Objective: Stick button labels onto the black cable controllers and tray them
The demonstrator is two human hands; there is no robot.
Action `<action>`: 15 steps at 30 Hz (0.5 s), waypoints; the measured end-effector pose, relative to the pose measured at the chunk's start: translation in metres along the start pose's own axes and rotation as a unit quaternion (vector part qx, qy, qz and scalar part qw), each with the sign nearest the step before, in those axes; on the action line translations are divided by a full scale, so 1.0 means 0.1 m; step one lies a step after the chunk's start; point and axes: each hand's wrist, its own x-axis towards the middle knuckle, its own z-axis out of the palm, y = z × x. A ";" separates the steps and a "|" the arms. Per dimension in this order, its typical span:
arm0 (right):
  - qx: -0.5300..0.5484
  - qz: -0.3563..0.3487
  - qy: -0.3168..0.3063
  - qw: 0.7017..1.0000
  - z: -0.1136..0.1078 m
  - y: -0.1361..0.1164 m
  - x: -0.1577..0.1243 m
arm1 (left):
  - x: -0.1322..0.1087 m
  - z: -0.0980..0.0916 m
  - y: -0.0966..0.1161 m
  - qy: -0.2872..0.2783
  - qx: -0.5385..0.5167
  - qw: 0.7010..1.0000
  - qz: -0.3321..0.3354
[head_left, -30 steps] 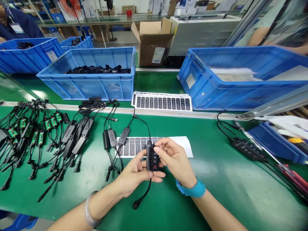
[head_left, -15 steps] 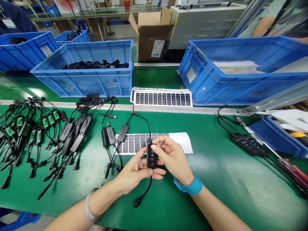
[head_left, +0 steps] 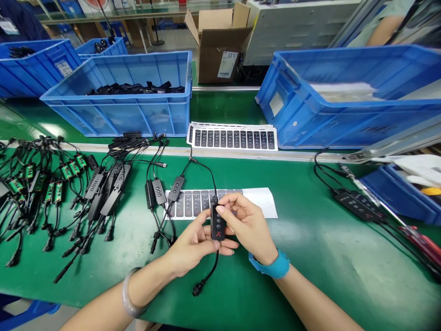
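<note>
A small black controller (head_left: 218, 224) with buttons and a red mark is held upright over the green mat. My left hand (head_left: 193, 246) grips its lower end from the left. My right hand (head_left: 248, 227) pinches its upper part, thumb on the front face. A black cable runs from its top to the belt edge, and another hangs down to a round plug (head_left: 197, 289). Just behind my hands lies a label sheet (head_left: 193, 202), its right part white and bare.
Finished controllers (head_left: 160, 192) and a tangle of cabled green boards (head_left: 51, 184) lie at left. Another full label sheet (head_left: 232, 137) lies by two blue crates (head_left: 117, 115) (head_left: 344, 124). More controllers (head_left: 358, 204) and a small blue tray (head_left: 399, 193) are at right. A person's sleeve shows far right.
My hands stay on the controller in nearly the same grip; the view has shifted slightly downward and the hands sit a little higher over the label sheet.
</note>
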 end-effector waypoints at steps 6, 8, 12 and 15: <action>-0.002 0.005 -0.002 1.000 0.00 0.00 0.00 | 0.00 0.01 0.00 0.009 0.004 1.000 0.000; 0.005 0.009 -0.004 1.000 0.00 0.00 0.00 | 0.00 0.02 0.01 0.014 0.009 1.000 -0.003; 0.017 0.020 -0.007 1.000 0.00 0.00 -0.01 | 0.00 0.03 0.02 0.024 0.018 1.000 -0.010; 0.012 0.020 0.000 1.000 0.00 0.00 -0.02 | 0.00 0.02 0.01 0.023 0.021 0.999 -0.005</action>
